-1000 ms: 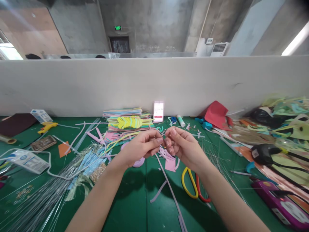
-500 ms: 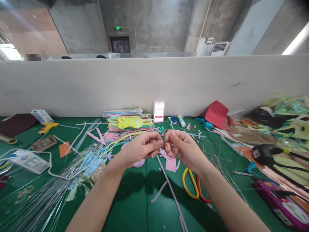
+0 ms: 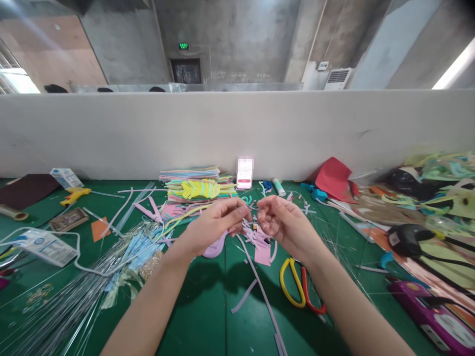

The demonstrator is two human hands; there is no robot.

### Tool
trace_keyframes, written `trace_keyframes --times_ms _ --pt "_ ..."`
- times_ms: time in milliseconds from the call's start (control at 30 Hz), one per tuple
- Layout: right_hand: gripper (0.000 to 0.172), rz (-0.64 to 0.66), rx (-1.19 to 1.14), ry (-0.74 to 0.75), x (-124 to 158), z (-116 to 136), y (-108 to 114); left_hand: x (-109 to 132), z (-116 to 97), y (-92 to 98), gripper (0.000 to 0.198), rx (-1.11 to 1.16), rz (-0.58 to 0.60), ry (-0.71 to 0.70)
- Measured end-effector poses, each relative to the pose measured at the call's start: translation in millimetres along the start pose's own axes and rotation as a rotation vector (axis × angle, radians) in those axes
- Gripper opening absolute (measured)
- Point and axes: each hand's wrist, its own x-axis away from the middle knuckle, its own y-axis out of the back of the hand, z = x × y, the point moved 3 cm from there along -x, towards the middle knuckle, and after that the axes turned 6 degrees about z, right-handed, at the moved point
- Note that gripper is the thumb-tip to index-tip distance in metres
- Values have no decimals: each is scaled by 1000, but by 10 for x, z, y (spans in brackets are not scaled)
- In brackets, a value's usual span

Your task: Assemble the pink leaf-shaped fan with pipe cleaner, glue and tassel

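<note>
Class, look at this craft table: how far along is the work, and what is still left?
Done: pink strips lie cut on the mat; a yellow cut-out tops the stack of sheets. In hand: left hand and right hand pinch something too small to tell. Likely left: the wires lie untouched.

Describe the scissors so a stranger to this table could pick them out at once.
On the green table, look just nearer the camera than the right hand, beside its wrist. The scissors lie flat there among lilac paper strips; they alone have looped handles, one yellow and one red.
</note>
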Motion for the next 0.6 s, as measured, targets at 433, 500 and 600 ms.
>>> trace_keyframes --times_ms 433,500,600 --pt "30 -117 93 163 8 59 30 3 1 97 15 135 -200 -44" --pt "26 -135 201 214 11 56 9 3 -18 78 17 113 -241 -40" --pt "22 -172 497 280 17 44 -45 -6 -24 8 18 99 -209 -23"
